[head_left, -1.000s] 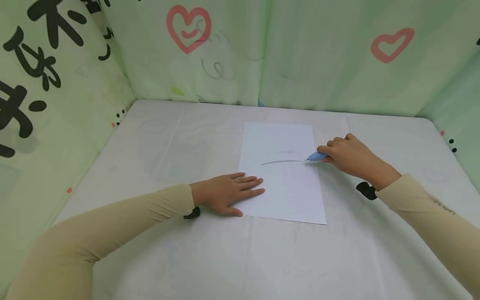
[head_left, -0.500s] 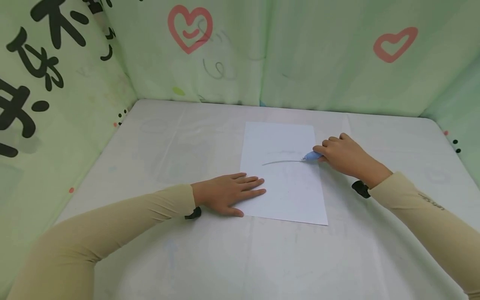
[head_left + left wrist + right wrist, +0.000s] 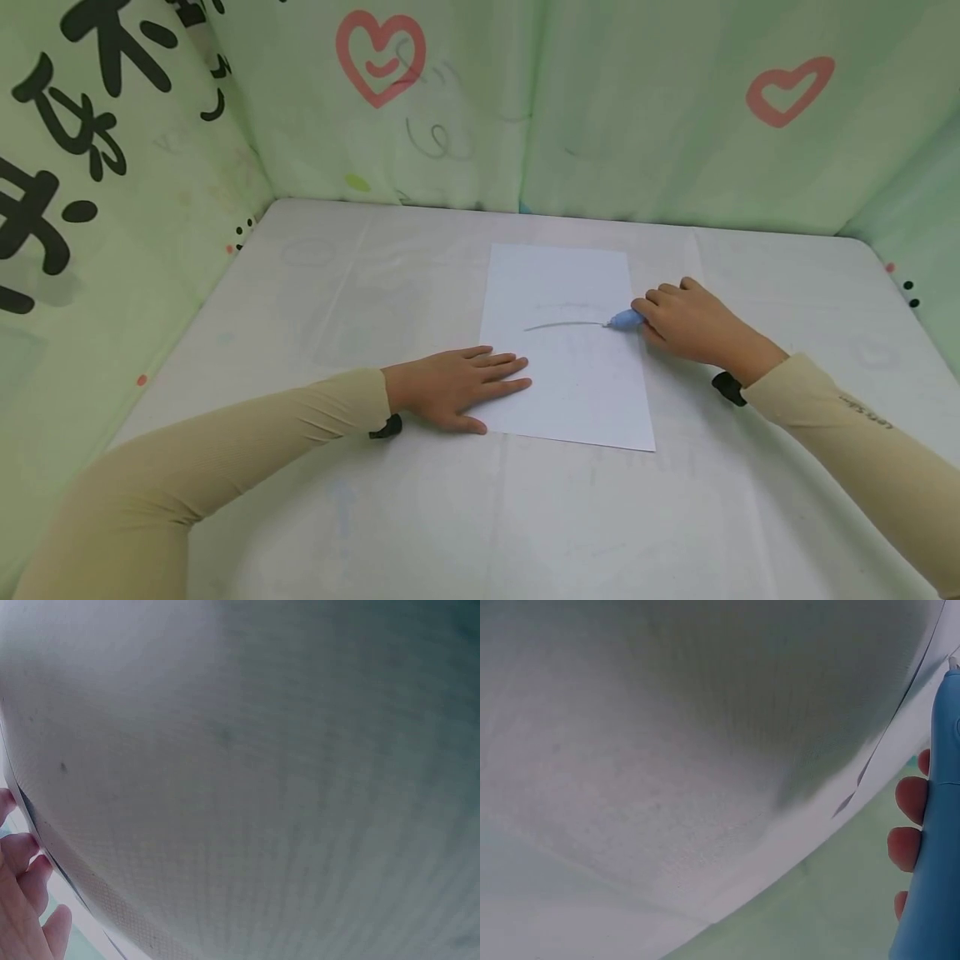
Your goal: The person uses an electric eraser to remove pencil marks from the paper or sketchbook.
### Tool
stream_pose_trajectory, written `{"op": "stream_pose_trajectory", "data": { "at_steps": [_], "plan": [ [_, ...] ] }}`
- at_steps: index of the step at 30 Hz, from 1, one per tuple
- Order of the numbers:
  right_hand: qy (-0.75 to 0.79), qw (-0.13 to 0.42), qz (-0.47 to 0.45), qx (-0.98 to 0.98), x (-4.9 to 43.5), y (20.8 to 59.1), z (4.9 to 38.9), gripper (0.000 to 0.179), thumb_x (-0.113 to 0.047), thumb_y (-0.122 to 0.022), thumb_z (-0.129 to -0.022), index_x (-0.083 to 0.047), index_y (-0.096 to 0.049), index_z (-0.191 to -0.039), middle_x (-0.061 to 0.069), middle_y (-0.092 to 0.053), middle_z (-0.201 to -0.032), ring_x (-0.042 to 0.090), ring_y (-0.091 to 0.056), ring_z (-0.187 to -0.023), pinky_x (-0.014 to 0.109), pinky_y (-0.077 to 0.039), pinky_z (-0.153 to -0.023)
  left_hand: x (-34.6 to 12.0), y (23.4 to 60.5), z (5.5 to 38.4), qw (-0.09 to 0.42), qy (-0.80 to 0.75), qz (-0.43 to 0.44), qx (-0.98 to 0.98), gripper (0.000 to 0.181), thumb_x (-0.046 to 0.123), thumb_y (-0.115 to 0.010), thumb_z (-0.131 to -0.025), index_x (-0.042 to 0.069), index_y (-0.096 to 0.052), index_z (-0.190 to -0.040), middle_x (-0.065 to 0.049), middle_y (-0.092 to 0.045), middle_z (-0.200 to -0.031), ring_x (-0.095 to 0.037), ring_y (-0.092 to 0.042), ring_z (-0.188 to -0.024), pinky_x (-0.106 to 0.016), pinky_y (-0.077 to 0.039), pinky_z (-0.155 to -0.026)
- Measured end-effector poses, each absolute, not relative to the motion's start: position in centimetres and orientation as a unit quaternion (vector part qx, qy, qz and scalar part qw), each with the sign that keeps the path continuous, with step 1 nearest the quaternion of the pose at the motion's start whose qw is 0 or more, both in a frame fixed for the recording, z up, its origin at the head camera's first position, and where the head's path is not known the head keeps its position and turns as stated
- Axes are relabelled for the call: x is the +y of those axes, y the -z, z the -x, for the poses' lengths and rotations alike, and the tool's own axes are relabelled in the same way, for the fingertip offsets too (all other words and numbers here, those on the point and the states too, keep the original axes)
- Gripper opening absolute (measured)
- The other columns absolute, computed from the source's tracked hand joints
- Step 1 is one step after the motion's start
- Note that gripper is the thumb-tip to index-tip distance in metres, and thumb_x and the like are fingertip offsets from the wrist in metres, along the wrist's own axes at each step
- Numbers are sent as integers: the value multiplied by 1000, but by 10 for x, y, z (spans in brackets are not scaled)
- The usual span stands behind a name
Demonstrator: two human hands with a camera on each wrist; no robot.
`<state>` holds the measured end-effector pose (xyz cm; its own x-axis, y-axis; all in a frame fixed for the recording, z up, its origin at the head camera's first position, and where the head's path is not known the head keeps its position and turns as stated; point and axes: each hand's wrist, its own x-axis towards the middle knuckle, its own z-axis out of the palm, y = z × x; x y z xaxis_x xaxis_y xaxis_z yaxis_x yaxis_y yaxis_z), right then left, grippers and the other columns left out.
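Observation:
A white sheet of paper (image 3: 577, 400) lies on the table. My left hand (image 3: 457, 387) rests flat on its lower left edge, fingers spread. Across the sheet's middle runs a thin, slightly curved grey line (image 3: 562, 323), with faint marks above it. My right hand (image 3: 693, 325) grips a thick blue tool that looks like an electric eraser (image 3: 625, 319), its tip at the line's right end. In the right wrist view the electric eraser (image 3: 937, 847) shows a tapered nose and small tip, with fingertips (image 3: 905, 849) curled round it. The left wrist view catches left fingers (image 3: 30, 885) at the edge.
The table (image 3: 360, 500) has a white cover with faint creases. A green curtain (image 3: 637, 125) with pink hearts stands behind it, and another green panel (image 3: 135, 233) with large black characters is at the left. Black wrist straps (image 3: 386, 427) show at both cuffs.
My right hand moved slightly left with the electric eraser, then a little back toward me, its tip staying near the line's right end. The left hand stays put on the paper.

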<state>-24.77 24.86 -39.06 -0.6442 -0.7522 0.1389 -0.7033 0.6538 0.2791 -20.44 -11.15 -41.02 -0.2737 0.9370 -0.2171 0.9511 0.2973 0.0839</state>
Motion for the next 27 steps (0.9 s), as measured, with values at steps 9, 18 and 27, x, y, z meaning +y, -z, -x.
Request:
{"op": "stream_pose_trajectory", "data": {
  "at_steps": [9,18,27],
  "plan": [
    [82,158,-420,-890,252,393,250,21,-11,-72,-74,-3,-61,-90,11,-62,-74,25,-57,-64,34,-36,-53,-111,410,204,114,31,-592,797,74,53,-39,-95,11,-16,-152,-10,-13,-159,-24,-14,-147,-43,-14,-120],
    [85,146,-408,-897,251,388,247,17,-10,-70,-76,-3,-62,-90,11,-63,-74,25,-58,-65,36,-39,-54,-111,410,204,113,36,-590,798,74,53,-38,-95,12,-15,-152,-9,-12,-159,-23,-13,-147,-42,-14,-120],
    [81,141,-409,-898,250,389,249,16,-9,-69,-76,-4,-62,-90,10,-62,-73,25,-58,-65,37,-40,-55,-111,408,204,114,34,-591,798,74,53,-39,-95,11,-16,-152,-11,-13,-159,-24,-14,-147,-43,-14,-120]
  ]
}}
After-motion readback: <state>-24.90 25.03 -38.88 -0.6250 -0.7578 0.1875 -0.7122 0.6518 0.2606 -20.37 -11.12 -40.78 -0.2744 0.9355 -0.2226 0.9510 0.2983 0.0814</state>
